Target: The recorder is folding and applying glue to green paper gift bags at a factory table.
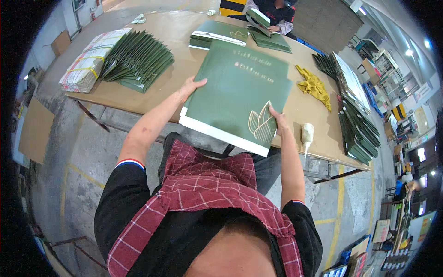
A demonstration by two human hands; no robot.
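Fingers (200, 83) of the left hand (189, 87) and right hand (280, 123) grasp green folders (230, 94) at the bench (324, 124); likely an aligning step, next needing level edges.

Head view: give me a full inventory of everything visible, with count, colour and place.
Flat green folder-like pieces with gold leaf outline: at least two, green, held above table
Brown-topped work table: one, brown, ahead
Fanned green paper pieces: uncountable, green, table left
Strapped paper bundle: one, whitish with yellow straps, far left
Flat green stacks: two, green, far side
Fanned green pile: uncountable, green, table right
Crumpled cloth: one, mustard, table right
Nozzled squeeze bottle: one, whitish, near right edge
Co-worker: one, dark clothing, far side
Background clutter: uncountable, mixed, far right
Checked apron: one, dark red, wearer's front
Left grip: one, bare, pieces' left edge
Right grip: one, bare, pieces' right edge
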